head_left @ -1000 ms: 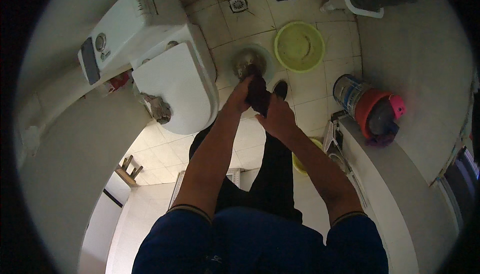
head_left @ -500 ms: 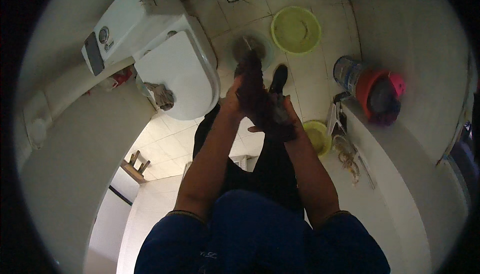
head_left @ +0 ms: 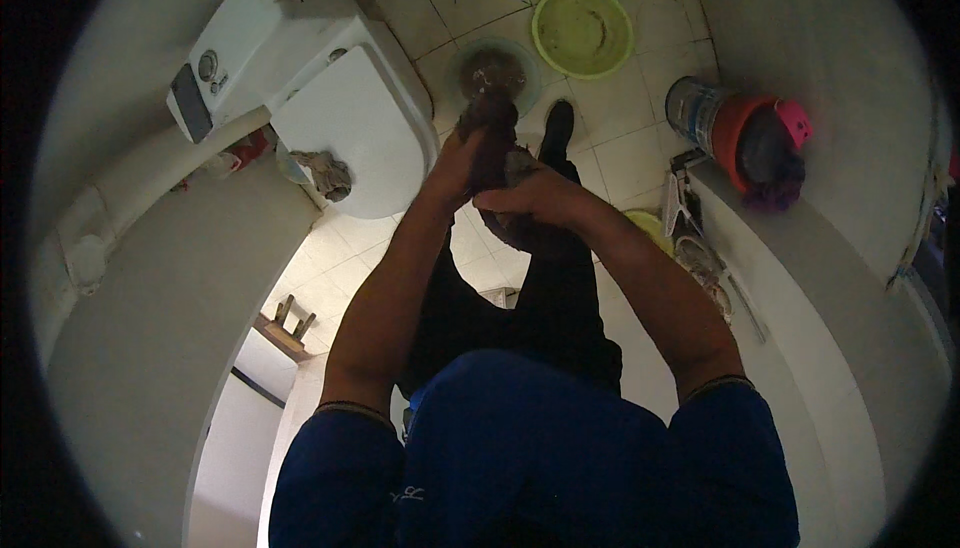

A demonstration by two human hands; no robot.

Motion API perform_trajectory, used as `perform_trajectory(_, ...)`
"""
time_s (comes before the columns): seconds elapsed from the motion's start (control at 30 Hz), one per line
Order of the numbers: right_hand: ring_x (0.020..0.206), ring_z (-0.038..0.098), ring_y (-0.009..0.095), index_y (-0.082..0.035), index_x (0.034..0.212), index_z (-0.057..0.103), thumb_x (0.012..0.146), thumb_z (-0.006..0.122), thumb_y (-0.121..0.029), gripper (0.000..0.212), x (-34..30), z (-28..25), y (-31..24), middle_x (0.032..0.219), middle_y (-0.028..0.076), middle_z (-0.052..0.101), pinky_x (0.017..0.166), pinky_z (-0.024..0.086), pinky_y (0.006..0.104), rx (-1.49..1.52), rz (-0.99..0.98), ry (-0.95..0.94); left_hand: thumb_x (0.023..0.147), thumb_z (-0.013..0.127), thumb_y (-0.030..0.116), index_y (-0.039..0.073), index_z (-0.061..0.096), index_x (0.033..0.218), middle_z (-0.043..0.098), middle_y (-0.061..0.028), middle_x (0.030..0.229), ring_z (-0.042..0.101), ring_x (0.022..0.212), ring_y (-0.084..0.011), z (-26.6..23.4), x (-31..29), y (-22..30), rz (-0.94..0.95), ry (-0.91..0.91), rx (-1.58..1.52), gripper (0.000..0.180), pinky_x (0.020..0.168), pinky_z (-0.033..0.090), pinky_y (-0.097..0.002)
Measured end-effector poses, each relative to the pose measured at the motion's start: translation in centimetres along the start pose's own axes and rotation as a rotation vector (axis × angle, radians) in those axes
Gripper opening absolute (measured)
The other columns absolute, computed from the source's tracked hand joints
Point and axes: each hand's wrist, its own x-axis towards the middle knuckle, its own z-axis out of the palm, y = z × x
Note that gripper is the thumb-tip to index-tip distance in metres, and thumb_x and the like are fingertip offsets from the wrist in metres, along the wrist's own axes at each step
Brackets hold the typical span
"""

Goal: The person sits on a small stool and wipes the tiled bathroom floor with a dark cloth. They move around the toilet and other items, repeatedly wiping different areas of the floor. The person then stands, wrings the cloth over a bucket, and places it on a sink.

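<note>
A dark, wet-looking cloth [head_left: 490, 113] is bunched up between my two hands. My left hand [head_left: 460, 163] is closed around its upper part. My right hand [head_left: 535, 193] grips it lower down, and a loose end hangs under that wrist. Just beyond the cloth, a pale round basin [head_left: 532, 66] stands on the floor with dark, murky water in it. The cloth's far end reaches the basin's near side in the view; whether it touches the water I cannot tell.
A yellow-green basin [head_left: 575, 38] stands on the tiles at the far right of the pale one. At left is a white toilet [head_left: 370, 128] with a crumpled grey-brown cloth [head_left: 325, 175] on its lid. An orange-red bucket [head_left: 728, 148] holds dark cloths at right.
My hands have come closer together on the cloth, the right one moving left. The cloth, stretched out before, is now bunched more tightly. The view has shifted slightly.
</note>
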Motion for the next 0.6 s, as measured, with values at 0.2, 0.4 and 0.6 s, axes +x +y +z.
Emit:
perform_trajectory(0.2,0.104,0.074,0.029,0.007,0.147,0.030,0.079,0.088,-0.042,0.101,1.3,0.5,1.6,0.115,0.021,0.072,0.088,0.060,0.0398,-0.301,0.116,0.156,0.101,0.058,0.027,0.000,0.057,0.140,0.068,-0.0141,0.124,0.067,0.110,-0.0228,-0.7,1.9,-1.2,0.009,-0.052,0.159,0.047,0.097,0.054,-0.0374)
perform_trajectory(0.4,0.105,0.072,0.041,0.007,0.147,0.028,0.076,0.088,-0.046,0.106,4.7,0.5,4.6,0.113,0.029,0.069,0.091,0.060,0.0477,-0.807,0.076,0.456,0.097,0.052,0.019,-0.002,0.055,0.143,0.067,-0.0151,0.131,0.063,0.115,-0.0219,-1.3,4.4,-3.3,0.173,0.041,0.453,0.051,0.101,0.050,-0.0351)
perform_trajectory(0.6,0.104,0.072,0.042,0.004,0.155,0.020,0.075,0.087,-0.051,0.118,6.1,0.1,5.7,0.113,0.029,0.069,0.092,0.060,0.0484,-0.892,0.180,0.588,0.100,0.050,0.015,-0.001,0.057,0.139,0.068,-0.0133,0.125,0.064,0.112,-0.0212,0.7,5.3,-3.0,0.080,0.116,0.282,0.043,0.099,0.051,-0.0339)
